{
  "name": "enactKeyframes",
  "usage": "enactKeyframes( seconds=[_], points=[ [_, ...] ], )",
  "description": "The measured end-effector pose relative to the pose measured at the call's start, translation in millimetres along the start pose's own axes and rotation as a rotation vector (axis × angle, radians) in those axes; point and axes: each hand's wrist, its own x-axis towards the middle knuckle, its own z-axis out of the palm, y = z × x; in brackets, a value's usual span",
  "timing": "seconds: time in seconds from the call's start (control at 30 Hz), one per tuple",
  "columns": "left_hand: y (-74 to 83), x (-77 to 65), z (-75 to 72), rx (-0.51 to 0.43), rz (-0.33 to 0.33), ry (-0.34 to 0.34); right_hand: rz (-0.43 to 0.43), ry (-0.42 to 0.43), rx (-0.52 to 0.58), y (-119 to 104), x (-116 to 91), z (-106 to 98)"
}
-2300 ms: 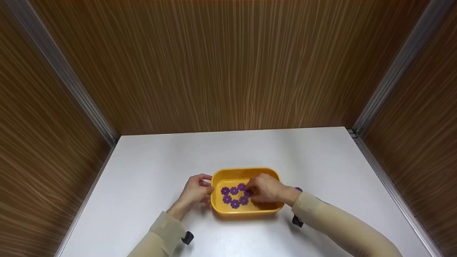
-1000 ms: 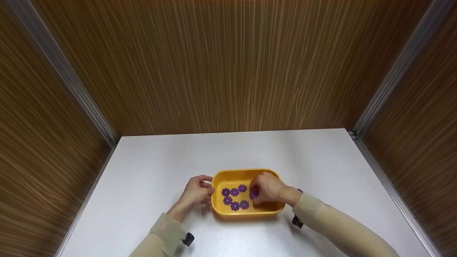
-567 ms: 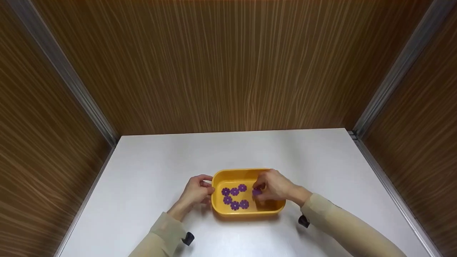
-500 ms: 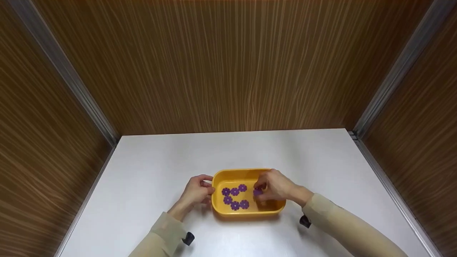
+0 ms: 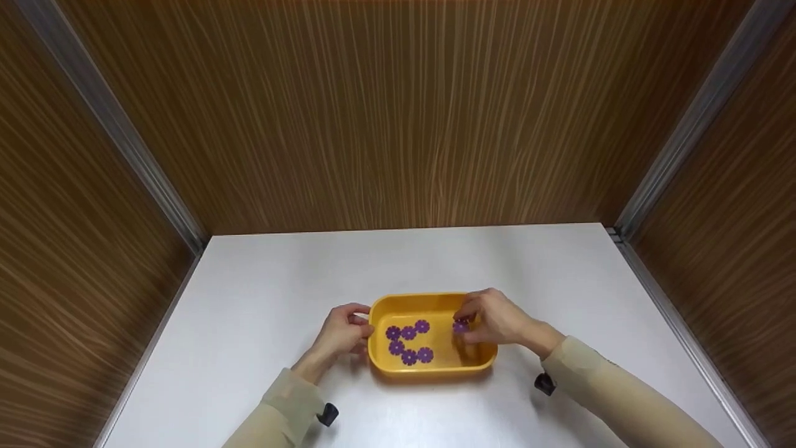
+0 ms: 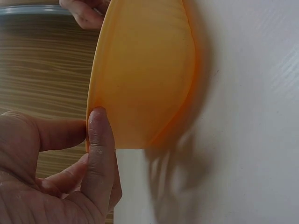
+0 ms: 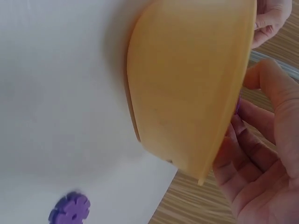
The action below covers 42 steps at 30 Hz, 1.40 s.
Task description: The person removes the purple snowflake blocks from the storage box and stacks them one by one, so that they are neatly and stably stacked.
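Fingers of the right hand (image 5: pixel 499 319) pinch one purple flower (image 5: pixel 460 327) at the right end of a yellow tub (image 5: pixel 432 372); left hand (image 5: pixel 339 331) grips its left rim. Six flowers (image 5: pixel 408 357) inside. Step, judged: carrying a single flower; next move calls for clearing the rim. White tabletop (image 5: pixel 292 274), outside flower (image 7: pixel 70 210) on it; wood-grain walls (image 5: pixel 404 124) on three sides.

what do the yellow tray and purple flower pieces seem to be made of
Yellow tray: probably moulded plastic with a smooth, soft-sheen finish, judging by its rounded corners, even colour and thin rim.
Purple flower pieces: likely also plastic and fairly matte, given the uniform colour and clean-cut notches; how rigid they are can't be told.
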Motion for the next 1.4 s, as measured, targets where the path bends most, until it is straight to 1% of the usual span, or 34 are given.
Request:
enactKeyframes(
  seconds=[0.23,0.47,0.73,1.0,1.27,1.4],
  points=[
    [-0.4,0.2,0.3,-0.008,-0.001,0.001,-0.01,0.036,0.01,6,-8,-5],
    [-0.1,-0.8,0.2,-0.002,0.023,0.003,-0.046,0.089,-0.028,11,-15,-10],
    [0.6,-0.6,0.6,0.005,-0.001,0.011,-0.007,0.086,-0.024,16,-18,-17],
    [-0.1,-0.5,0.5,-0.002,0.016,0.008,0.008,0.11,-0.026,20,-21,-24],
    [-0.6,-0.8,0.1,0.005,0.025,0.004,0.025,0.135,-0.005,24,-31,-30],
    [-0.5,-1.4,-0.4,-0.001,0.036,-0.002,0.04,0.126,-0.016,27,-36,-31]
  ],
)
